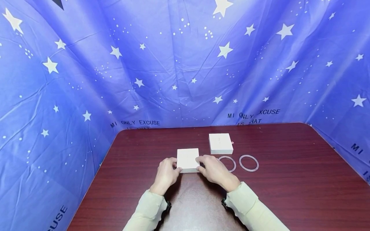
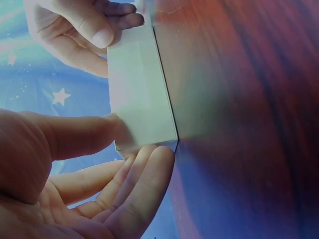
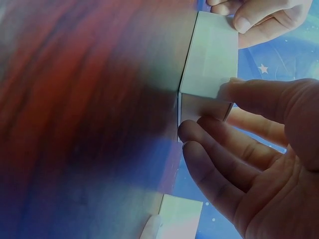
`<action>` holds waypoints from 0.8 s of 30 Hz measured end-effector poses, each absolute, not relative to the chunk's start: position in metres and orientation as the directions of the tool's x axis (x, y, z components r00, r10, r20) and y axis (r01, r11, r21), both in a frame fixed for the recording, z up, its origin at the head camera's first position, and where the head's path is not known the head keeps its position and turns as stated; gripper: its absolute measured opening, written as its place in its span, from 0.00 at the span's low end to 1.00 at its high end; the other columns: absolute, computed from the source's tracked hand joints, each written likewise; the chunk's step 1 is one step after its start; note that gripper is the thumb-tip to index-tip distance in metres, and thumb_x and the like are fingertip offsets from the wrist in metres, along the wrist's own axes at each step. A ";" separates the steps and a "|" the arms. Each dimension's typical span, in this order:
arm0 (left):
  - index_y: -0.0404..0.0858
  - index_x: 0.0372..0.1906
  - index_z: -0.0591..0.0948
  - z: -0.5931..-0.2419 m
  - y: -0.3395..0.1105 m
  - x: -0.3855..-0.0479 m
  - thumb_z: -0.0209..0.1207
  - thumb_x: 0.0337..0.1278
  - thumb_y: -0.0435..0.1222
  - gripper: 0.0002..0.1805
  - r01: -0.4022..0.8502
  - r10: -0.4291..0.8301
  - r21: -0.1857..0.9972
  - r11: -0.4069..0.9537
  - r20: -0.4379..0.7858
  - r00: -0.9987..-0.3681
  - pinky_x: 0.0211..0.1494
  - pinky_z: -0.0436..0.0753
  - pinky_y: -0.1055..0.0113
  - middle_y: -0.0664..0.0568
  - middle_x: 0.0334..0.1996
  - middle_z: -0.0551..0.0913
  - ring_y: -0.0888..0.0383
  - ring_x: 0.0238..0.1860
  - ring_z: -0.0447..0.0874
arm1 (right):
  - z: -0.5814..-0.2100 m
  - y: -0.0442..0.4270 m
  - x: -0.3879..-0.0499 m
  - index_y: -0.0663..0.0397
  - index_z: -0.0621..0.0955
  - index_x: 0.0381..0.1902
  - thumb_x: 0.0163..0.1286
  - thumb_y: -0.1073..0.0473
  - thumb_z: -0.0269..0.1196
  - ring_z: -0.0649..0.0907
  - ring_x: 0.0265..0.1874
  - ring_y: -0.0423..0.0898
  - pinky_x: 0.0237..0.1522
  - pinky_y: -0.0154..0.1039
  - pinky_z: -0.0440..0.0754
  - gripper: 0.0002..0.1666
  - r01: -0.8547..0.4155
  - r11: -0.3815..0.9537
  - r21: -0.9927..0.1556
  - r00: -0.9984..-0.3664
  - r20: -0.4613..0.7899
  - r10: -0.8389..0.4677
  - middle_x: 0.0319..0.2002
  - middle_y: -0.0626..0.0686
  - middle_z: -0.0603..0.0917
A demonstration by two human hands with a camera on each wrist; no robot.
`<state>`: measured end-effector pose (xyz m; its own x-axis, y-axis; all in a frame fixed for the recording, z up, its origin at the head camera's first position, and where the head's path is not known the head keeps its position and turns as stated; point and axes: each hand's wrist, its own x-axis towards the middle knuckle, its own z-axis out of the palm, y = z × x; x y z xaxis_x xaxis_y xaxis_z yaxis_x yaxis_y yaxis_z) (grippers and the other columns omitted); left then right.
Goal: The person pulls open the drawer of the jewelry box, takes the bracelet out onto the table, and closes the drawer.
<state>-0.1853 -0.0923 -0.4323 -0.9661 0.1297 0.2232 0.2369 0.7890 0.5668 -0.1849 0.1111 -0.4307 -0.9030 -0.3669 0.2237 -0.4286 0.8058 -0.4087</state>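
Observation:
A square white box (image 1: 188, 158) lies on the table between both hands. My left hand (image 1: 166, 173) holds its left end, the thumb on the near face and fingertips at the left side, as the left wrist view shows of the box (image 2: 142, 89). At the opposite end my right hand (image 1: 213, 168) grips it the same way, its thumb on the near face and fingers (image 3: 199, 159) along the right side. A thin dark line runs along the box's lower edge in the left wrist view. Whatever is inside the box is hidden.
A second white box (image 1: 220, 142) with a small pinkish tab stands behind and right. Two pale lilac rings, like bangles, lie nearby: one ring (image 1: 249, 163) further right, the other ring (image 1: 233, 163) partly behind my right hand. Starred blue cloth (image 1: 173, 64) hangs around the table (image 1: 289, 179).

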 end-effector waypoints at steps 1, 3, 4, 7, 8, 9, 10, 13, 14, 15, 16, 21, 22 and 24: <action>0.40 0.31 0.82 -0.433 -0.092 -0.186 0.70 0.44 0.34 0.08 0.241 0.132 0.563 0.790 0.227 -0.965 0.33 0.77 0.61 0.56 0.26 0.79 0.57 0.30 0.78 | -0.430 0.111 -0.185 0.47 0.80 0.36 0.61 0.58 0.67 0.79 0.33 0.44 0.35 0.44 0.77 0.06 -0.425 0.807 -0.409 -0.905 0.222 -0.364 0.32 0.46 0.79; 0.40 0.32 0.83 -0.433 -0.092 -0.186 0.70 0.44 0.34 0.08 0.240 0.132 0.563 0.791 0.226 -0.965 0.34 0.78 0.61 0.56 0.26 0.79 0.57 0.30 0.79 | -0.430 0.111 -0.185 0.47 0.80 0.37 0.61 0.58 0.67 0.80 0.34 0.45 0.37 0.44 0.78 0.07 -0.420 0.810 -0.409 -0.907 0.220 -0.359 0.33 0.46 0.80; 0.40 0.32 0.83 -0.433 -0.092 -0.186 0.70 0.44 0.34 0.08 0.237 0.131 0.564 0.791 0.223 -0.966 0.34 0.78 0.61 0.56 0.26 0.79 0.57 0.31 0.79 | -0.430 0.111 -0.185 0.47 0.81 0.38 0.61 0.58 0.67 0.81 0.35 0.45 0.38 0.44 0.78 0.07 -0.418 0.811 -0.409 -0.908 0.218 -0.358 0.34 0.46 0.81; 0.40 0.32 0.82 -0.433 -0.092 -0.187 0.70 0.45 0.34 0.08 0.239 0.135 0.561 0.793 0.221 -0.966 0.35 0.78 0.61 0.55 0.26 0.80 0.56 0.31 0.79 | -0.429 0.111 -0.185 0.47 0.80 0.37 0.61 0.58 0.67 0.80 0.35 0.45 0.37 0.44 0.78 0.07 -0.422 0.811 -0.406 -0.906 0.223 -0.360 0.33 0.46 0.80; 0.40 0.31 0.82 -0.432 -0.092 -0.187 0.70 0.45 0.34 0.08 0.237 0.134 0.561 0.793 0.219 -0.966 0.35 0.78 0.61 0.56 0.26 0.80 0.56 0.31 0.79 | -0.429 0.111 -0.186 0.46 0.80 0.36 0.61 0.58 0.67 0.80 0.33 0.44 0.36 0.43 0.77 0.06 -0.426 0.810 -0.404 -0.904 0.227 -0.362 0.32 0.45 0.79; 0.40 0.31 0.82 -0.432 -0.092 -0.187 0.70 0.45 0.34 0.08 0.237 0.134 0.558 0.795 0.219 -0.966 0.35 0.77 0.61 0.56 0.26 0.80 0.56 0.31 0.79 | -0.429 0.111 -0.186 0.46 0.79 0.34 0.61 0.58 0.67 0.79 0.32 0.44 0.35 0.43 0.77 0.06 -0.429 0.809 -0.402 -0.903 0.229 -0.365 0.30 0.44 0.78; 0.40 0.31 0.82 -0.432 -0.092 -0.187 0.70 0.45 0.35 0.08 0.236 0.133 0.559 0.795 0.219 -0.967 0.35 0.77 0.61 0.56 0.26 0.80 0.56 0.32 0.79 | -0.430 0.111 -0.186 0.46 0.79 0.33 0.60 0.58 0.67 0.78 0.31 0.43 0.34 0.43 0.76 0.06 -0.431 0.809 -0.400 -0.901 0.231 -0.366 0.30 0.44 0.78; 0.40 0.33 0.83 -0.432 -0.091 -0.188 0.70 0.45 0.35 0.08 0.225 0.125 0.567 0.793 0.210 -0.970 0.36 0.78 0.60 0.55 0.27 0.80 0.56 0.32 0.80 | -0.430 0.111 -0.187 0.46 0.79 0.34 0.60 0.58 0.67 0.79 0.31 0.44 0.34 0.43 0.76 0.06 -0.427 0.811 -0.400 -0.903 0.230 -0.362 0.30 0.44 0.78; 0.40 0.34 0.83 -0.433 -0.091 -0.189 0.70 0.46 0.35 0.09 0.220 0.121 0.570 0.791 0.206 -0.971 0.37 0.78 0.60 0.55 0.27 0.81 0.56 0.33 0.80 | -0.430 0.111 -0.187 0.46 0.80 0.35 0.61 0.58 0.67 0.79 0.33 0.44 0.35 0.43 0.77 0.06 -0.423 0.812 -0.402 -0.905 0.227 -0.359 0.31 0.45 0.79; 0.40 0.35 0.84 -0.433 -0.091 -0.189 0.70 0.46 0.35 0.09 0.217 0.120 0.572 0.791 0.204 -0.972 0.37 0.79 0.60 0.55 0.28 0.81 0.56 0.33 0.80 | -0.430 0.111 -0.187 0.47 0.80 0.36 0.61 0.58 0.67 0.80 0.34 0.45 0.37 0.44 0.78 0.07 -0.417 0.813 -0.406 -0.908 0.223 -0.355 0.33 0.46 0.80; 0.40 0.36 0.84 -0.433 -0.091 -0.190 0.70 0.46 0.35 0.10 0.216 0.119 0.574 0.790 0.202 -0.972 0.37 0.79 0.60 0.55 0.28 0.82 0.56 0.33 0.81 | -0.430 0.111 -0.187 0.47 0.81 0.38 0.61 0.58 0.67 0.81 0.36 0.46 0.38 0.44 0.78 0.08 -0.413 0.814 -0.409 -0.910 0.219 -0.351 0.34 0.47 0.81; 0.41 0.33 0.83 -0.432 -0.091 -0.191 0.70 0.45 0.35 0.08 0.215 0.119 0.576 0.789 0.201 -0.972 0.35 0.78 0.60 0.56 0.27 0.81 0.57 0.31 0.80 | -0.429 0.111 -0.188 0.47 0.81 0.38 0.61 0.58 0.67 0.80 0.35 0.46 0.38 0.45 0.78 0.08 -0.399 0.819 -0.413 -0.916 0.204 -0.344 0.34 0.47 0.80; 0.41 0.32 0.83 -0.432 -0.090 -0.192 0.70 0.45 0.35 0.08 0.216 0.119 0.576 0.788 0.201 -0.972 0.35 0.78 0.60 0.56 0.27 0.81 0.57 0.31 0.80 | -0.429 0.111 -0.188 0.47 0.80 0.38 0.61 0.58 0.67 0.80 0.35 0.45 0.37 0.44 0.78 0.07 -0.398 0.820 -0.410 -0.917 0.203 -0.344 0.33 0.46 0.80; 0.41 0.32 0.83 -0.433 -0.091 -0.192 0.70 0.45 0.35 0.08 0.211 0.116 0.579 0.788 0.198 -0.973 0.35 0.78 0.60 0.57 0.26 0.81 0.57 0.31 0.80 | -0.429 0.110 -0.189 0.47 0.80 0.37 0.61 0.58 0.67 0.80 0.34 0.45 0.37 0.44 0.78 0.07 -0.397 0.823 -0.406 -0.917 0.202 -0.343 0.33 0.46 0.80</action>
<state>-0.1920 -0.0905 -0.4327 -0.9734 0.1157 0.1976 0.2112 0.7877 0.5787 -0.1887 0.1105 -0.4289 -0.9173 -0.3431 0.2020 -0.3973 0.8232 -0.4057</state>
